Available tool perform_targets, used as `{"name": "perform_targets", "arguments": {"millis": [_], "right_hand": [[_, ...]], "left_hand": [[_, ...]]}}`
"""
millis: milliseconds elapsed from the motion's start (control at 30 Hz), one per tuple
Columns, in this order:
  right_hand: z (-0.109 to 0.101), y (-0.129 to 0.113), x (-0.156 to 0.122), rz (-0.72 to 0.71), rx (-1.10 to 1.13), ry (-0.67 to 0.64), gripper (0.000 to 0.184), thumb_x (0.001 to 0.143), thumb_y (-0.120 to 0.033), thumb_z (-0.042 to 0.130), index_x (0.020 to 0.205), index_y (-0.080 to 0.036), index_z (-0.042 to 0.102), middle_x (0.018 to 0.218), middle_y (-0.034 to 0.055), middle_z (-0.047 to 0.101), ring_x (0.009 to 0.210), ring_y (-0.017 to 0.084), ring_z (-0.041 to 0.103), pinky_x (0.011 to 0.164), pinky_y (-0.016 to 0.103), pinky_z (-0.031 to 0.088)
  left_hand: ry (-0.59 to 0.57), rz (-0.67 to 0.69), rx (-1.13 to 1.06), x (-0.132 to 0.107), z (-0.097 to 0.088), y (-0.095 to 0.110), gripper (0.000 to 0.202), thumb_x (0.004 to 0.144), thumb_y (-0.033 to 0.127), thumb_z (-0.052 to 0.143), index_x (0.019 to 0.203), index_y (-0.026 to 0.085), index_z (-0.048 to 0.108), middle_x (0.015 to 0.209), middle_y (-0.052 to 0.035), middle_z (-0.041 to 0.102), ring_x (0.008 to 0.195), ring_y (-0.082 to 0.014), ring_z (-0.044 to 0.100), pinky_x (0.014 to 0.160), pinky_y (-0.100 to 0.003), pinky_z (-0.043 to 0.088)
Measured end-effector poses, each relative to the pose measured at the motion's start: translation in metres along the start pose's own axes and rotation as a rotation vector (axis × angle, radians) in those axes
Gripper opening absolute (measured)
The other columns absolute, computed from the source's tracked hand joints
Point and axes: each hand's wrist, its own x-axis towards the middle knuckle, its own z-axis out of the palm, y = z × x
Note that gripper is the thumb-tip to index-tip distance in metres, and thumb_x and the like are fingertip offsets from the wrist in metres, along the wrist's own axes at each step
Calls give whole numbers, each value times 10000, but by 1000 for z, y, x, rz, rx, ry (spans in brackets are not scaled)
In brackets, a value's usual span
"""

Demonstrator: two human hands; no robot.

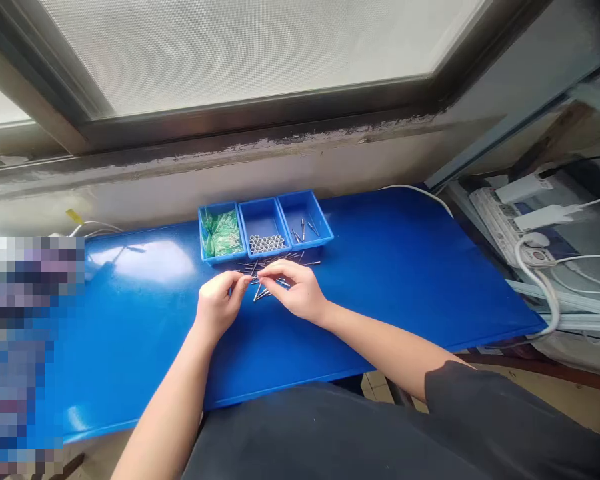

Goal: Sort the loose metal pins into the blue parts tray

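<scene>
logging a bench by a window, lower center of frame: metal pins (275, 283) lie in a loose, crossed heap on the blue table (405, 267), just in front of a blue three-part tray (311, 244). left compartment holds a mass of green sleeves (223, 235). middle compartment holds short metal tubes (267, 244), packed together at its near end. right compartment holds a few tray pins (304, 230), lying apart from one another. as things lie, only that small lot of pins sits inside the tray; the larger share is out on the table.

left hand (219, 305) and right hand (295, 290) both work over the heap, close together. left fingers (241, 285) are drawn narrow, tips down at the pins. right fingers (269, 269) are curled and narrow too, their tips almost meeting the left ones. a pin may be pinched there, but the fingers hide the spot at this view, so i cannot tell whether either hand holds one.

window (230, 47) fills the top of frame. power strip (505, 220) and white cables (535, 287) sit at right, below table level. dark shirt (380, 433) along the bottom.
</scene>
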Motion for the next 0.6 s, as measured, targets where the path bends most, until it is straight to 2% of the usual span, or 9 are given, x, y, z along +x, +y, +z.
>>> {"name": "perform_targets", "arguments": {"millis": [200, 367, 467, 600], "right_hand": [[-2, 2, 2, 47, 20, 38, 133, 856, -303, 670, 897, -191, 731, 891, 62, 719, 817, 160, 672, 720, 288, 564], [-2, 4, 5, 124, 68, 37, 226, 841, -388, 680, 900, -174, 725, 921, 72, 727, 838, 168, 684, 752, 293, 575], [-3, 4, 7, 119, 95, 27, 281, 827, -436, 688, 899, -167, 723, 925, 75, 728, 833, 169, 682, 767, 306, 578], [-3, 2, 7, 99, 116, 26, 287, 814, -431, 701, 902, -159, 723, 915, 75, 729, 819, 168, 683, 768, 314, 581]], "left_hand": [[-10, 20, -38, 3, 4, -1, 195, 934, 324, 575, 849, 175, 668, 638, 16, 653, 515, -81, 539, 547, -196, 441], [11, 37, -42, 2, 6, 0, 154, 922, 310, 591, 924, 178, 669, 591, 49, 581, 488, -65, 487, 530, -180, 421], [56, 37, -34, 2, 7, 1, 168, 918, 315, 597, 980, 175, 665, 561, 65, 522, 477, -63, 456, 528, -177, 413], [86, 59, -24, 2, 10, 4, 166, 926, 316, 585, 950, 174, 667, 540, 70, 502, 458, -57, 431, 509, -171, 392]]}}
